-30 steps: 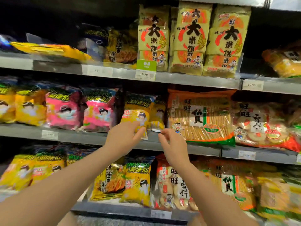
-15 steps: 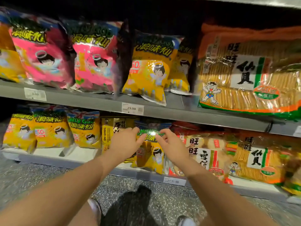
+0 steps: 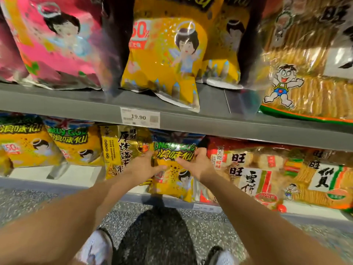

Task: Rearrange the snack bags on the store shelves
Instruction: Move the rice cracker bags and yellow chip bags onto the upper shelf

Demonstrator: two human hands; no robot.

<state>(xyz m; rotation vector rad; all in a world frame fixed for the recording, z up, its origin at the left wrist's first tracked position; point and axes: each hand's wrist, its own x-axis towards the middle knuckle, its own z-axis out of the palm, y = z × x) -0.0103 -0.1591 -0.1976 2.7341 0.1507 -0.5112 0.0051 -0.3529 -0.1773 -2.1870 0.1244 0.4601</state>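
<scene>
Entry, lower shelf, mid section. I'm watching via head cam.

Item in hand: yellow snack bag, glossy foil w/ green lettering on a dark top band, cartoon figure w/ halo on the front. Stands on the bottom shelf, between a gold seaweed-cracker bag on its left and a clear red-trimmed rice-cracker pack on its right, touching both.

Hands: left hand pressed on the bag's left upper edge, right hand on its right upper edge; both closed onto the bag, fingers curled round the top corners. Whether it's lifted off the shelf or just gripped, I can't tell.

Step, my read: grasp phase of moving this bag. It looks like a stray; same-design bags sit further left past the gold one, w/ bare white shelf in front of them. Next move prob. needs a lift clear of both neighbours, then a shift left w/o dragging the gold bag along.

Materials: foil bags puffy, crinkled, slippery-looking; likely to deform under a squeeze. Cracker packs are flatter, stiffer, see-through film.

Above: grey metal shelf w/ price tag reading 19.90; larger yellow bag, pink bag beside it. Speckled floor below.
</scene>
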